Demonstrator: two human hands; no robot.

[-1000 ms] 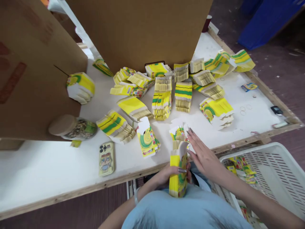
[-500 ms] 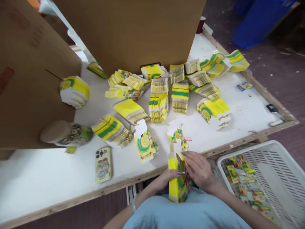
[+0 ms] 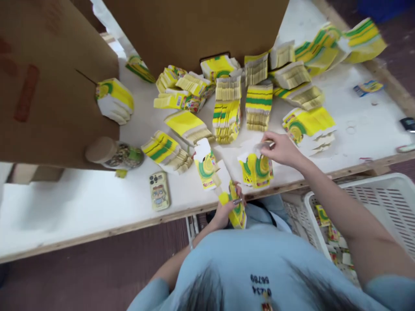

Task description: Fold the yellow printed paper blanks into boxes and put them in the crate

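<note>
We have the right hand [image 3: 281,149] in a pinch grip, thumb and fingertips closed on the white flap of a yellow carton [image 3: 262,170], which lies over a small pile near the worktop's [image 3: 97,205] front edge (flap's a bit blurred). Left hand [image 3: 223,214] has its grip wrapped round a yellow carton bundle [image 3: 239,212], thumb across the front, held tilted before the blue shirt [image 3: 233,255], just off that edge. Next to the bundle's upper end we see another printed carton [image 3: 205,168] on the worktop. Farther out: a green-striped stack [image 3: 259,101] behind the right hand, a fanned stack [image 3: 311,123] to its right. Left side, we log a phone [image 3: 159,191] lying flat and a jar [image 3: 121,155] on its side, by a cardboard box [image 3: 61,90]. White basket [image 3: 381,192] sits lower right, small packets [image 3: 333,233] inside.
</note>
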